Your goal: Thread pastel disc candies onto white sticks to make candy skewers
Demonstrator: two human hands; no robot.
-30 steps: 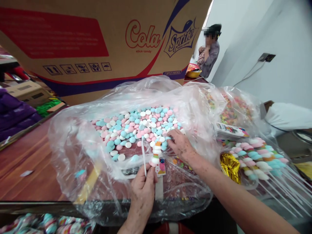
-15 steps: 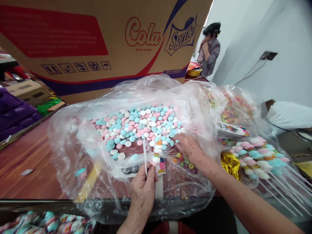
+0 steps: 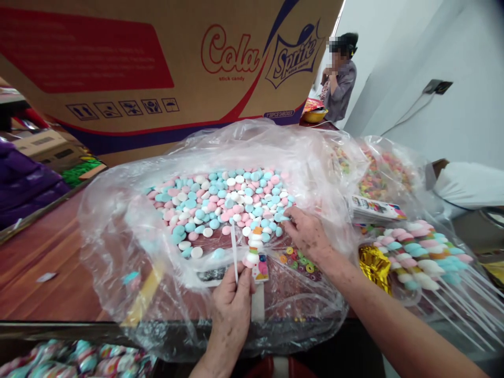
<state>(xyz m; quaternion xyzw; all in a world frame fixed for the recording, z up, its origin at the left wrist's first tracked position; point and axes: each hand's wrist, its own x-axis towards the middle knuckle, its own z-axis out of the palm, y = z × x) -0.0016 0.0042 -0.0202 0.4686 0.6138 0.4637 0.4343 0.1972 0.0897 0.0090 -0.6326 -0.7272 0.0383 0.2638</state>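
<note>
Head view, near to far. Left hand (image 3: 231, 302) at 6 o'clock, low centre, grip pinched shut on two things: a bare white stick (image 3: 233, 251) and a part-loaded skewer (image 3: 255, 251). Both run near vertical in frame, long axis 6 to 12, tips toward the candy. The skewer carries a short stack of white, orange and pink pieces with a printed tag (image 3: 260, 269) at its base, just above the thumb.

Right hand (image 3: 309, 234) sits at about 2 o'clock from the left grip, arm entering from the 4 o'clock corner. Its fingertips (image 3: 287, 216) are closed down at the 4 o'clock edge of the candy pile (image 3: 226, 202); whether they clamp a piece I cannot tell, the tips are too small and partly hidden.

Key relation: the pile lies dead ahead at 12 o'clock from the stick tips, near them, and the right hand is the nearer one to it, touching its edge. The skewer top is at about 8 o'clock from the right fingertips, near but apart.

Pile is pink, blue and white discs inside an open clear bag (image 3: 129, 247) on the wooden bench (image 3: 51, 262). Small coloured rings (image 3: 297, 259) lie under the right wrist. Finished skewers (image 3: 417, 257) at 3 o'clock, beside gold foil (image 3: 374, 268). Cardboard box (image 3: 157, 68) behind at 12. Another person (image 3: 338, 86) stands far off at 1 o'clock.
</note>
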